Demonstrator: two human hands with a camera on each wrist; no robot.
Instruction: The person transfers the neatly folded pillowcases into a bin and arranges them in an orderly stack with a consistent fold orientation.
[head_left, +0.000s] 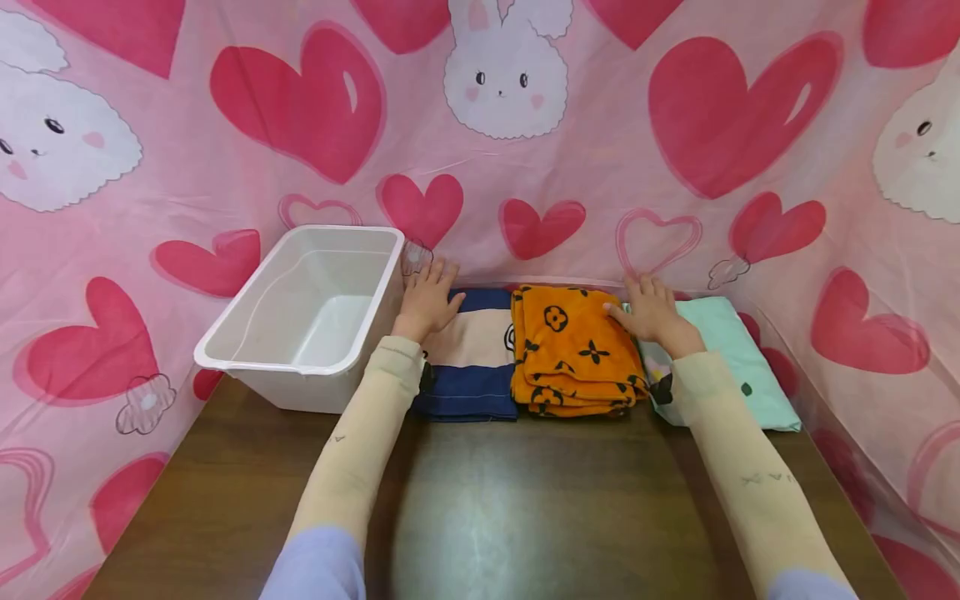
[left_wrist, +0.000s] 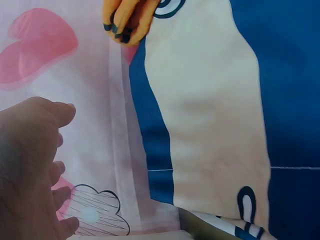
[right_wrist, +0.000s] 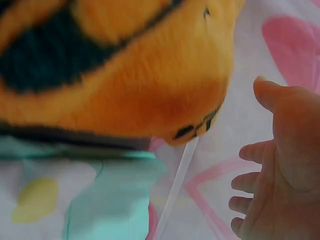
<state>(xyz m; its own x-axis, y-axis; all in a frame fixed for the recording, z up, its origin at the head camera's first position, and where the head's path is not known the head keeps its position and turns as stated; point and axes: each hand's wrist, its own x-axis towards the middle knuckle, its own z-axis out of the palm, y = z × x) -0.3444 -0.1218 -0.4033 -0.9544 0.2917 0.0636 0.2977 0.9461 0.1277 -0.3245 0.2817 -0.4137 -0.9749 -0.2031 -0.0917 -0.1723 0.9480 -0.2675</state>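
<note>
My left hand [head_left: 430, 304], fingers spread, is over the back left part of a folded navy-and-beige cloth [head_left: 472, 337], close to the white tub's side. In the left wrist view that hand [left_wrist: 30, 160] holds nothing and appears apart from the cloth [left_wrist: 210, 125]. Between the hands lies a thick folded orange cloth [head_left: 577, 346] with a dark flower print. My right hand [head_left: 656, 315] reaches over the gap between it and a folded mint-green cloth [head_left: 738, 358]. The right wrist view shows this hand [right_wrist: 287, 165] empty, its fingers extended beside the orange cloth [right_wrist: 165, 90].
A white plastic tub [head_left: 300, 367] stands at the left on the brown table [head_left: 495, 500], with nothing seen inside. Pink fabric [head_left: 480, 192] with hearts and rabbits hangs behind the table and along both sides. The three folded cloths sit in a row along the back.
</note>
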